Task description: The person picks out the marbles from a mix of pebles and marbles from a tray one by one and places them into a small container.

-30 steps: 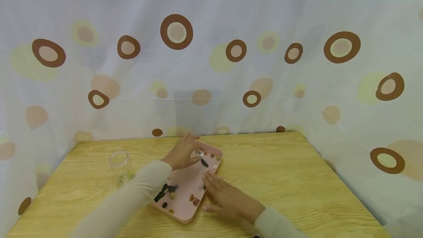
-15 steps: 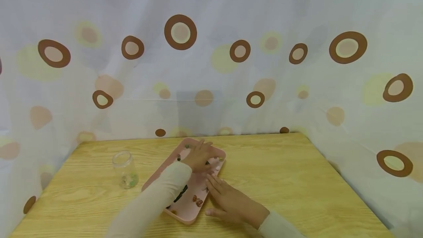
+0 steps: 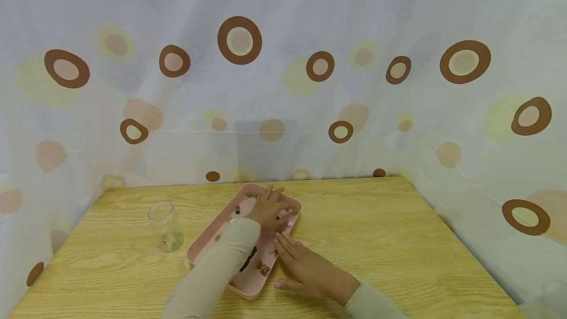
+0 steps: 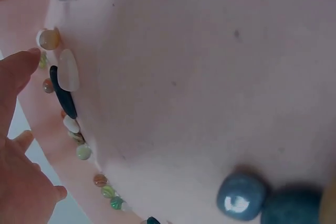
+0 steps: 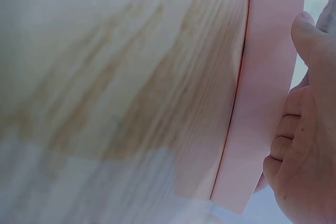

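Observation:
A pink tray [image 3: 216,223] lies slantwise on the table, with small polished stones and beads scattered in it. Over its far end is my left hand [image 3: 268,213], fingers spread. In the left wrist view its thumb is close to a yellowish bead [image 4: 50,39], and a long dark stone [image 4: 63,95] and a white stone [image 4: 68,71] lie along the tray wall. My right hand [image 3: 310,271] rests straight fingers on the tray's right rim, thumb apart. In the right wrist view, those fingers are against the tray's outer wall [image 5: 268,77]. My left sleeve hides part of the tray.
A clear jar [image 3: 164,225] with some greenish pieces at its bottom stands left of the tray. Reddish-brown stones [image 3: 263,268] lie near the tray's close end. A patterned curtain [image 3: 274,87] hangs behind the wooden table [image 3: 376,230].
My left hand has moved rightward and lowered over the tray's far end, its sleeve uncovering the jar. My right hand stays at the rim.

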The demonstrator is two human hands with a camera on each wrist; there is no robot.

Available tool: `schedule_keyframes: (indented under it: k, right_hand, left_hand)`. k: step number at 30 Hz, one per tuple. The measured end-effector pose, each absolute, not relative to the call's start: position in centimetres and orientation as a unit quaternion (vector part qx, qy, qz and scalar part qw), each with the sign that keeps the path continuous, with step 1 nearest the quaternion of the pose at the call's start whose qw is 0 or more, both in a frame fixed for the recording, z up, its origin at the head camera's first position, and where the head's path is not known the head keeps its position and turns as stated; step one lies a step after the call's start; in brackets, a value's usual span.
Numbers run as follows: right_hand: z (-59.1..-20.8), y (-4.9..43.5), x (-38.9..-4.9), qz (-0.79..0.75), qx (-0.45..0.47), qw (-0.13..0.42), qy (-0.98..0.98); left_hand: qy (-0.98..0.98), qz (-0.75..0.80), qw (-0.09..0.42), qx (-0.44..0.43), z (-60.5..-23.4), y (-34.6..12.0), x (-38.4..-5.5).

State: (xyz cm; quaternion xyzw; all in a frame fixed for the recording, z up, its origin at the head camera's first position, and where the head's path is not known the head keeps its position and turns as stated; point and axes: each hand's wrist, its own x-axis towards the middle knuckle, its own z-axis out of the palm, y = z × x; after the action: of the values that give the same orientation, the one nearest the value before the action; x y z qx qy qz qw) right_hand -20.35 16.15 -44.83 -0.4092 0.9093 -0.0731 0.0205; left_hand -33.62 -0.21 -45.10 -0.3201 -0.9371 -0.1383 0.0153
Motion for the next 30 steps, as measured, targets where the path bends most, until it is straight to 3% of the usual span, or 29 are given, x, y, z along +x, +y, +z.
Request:
schedule_keyframes:
  k: [8,21,30]
  right_hand:
    - [-44.8,16.2,-20.3,-0.073,-0.412,0.022,0.908]
    - [-44.7,16.1,-20.4,-0.071,-0.408,0.024,0.910]
    - [-44.7,16.0,-20.4,-0.073,-0.407,0.028,0.910]
  left_hand:
    - [-0.939,-0.184,0.014,-0.292,-46.1,0.3,-33.9]
    - [-0.933,-0.237,0.071,-0.260,-46.8,1.5,-34.0]
    - [-0.919,-0.274,0.079,-0.271,-46.8,1.5,-33.6]
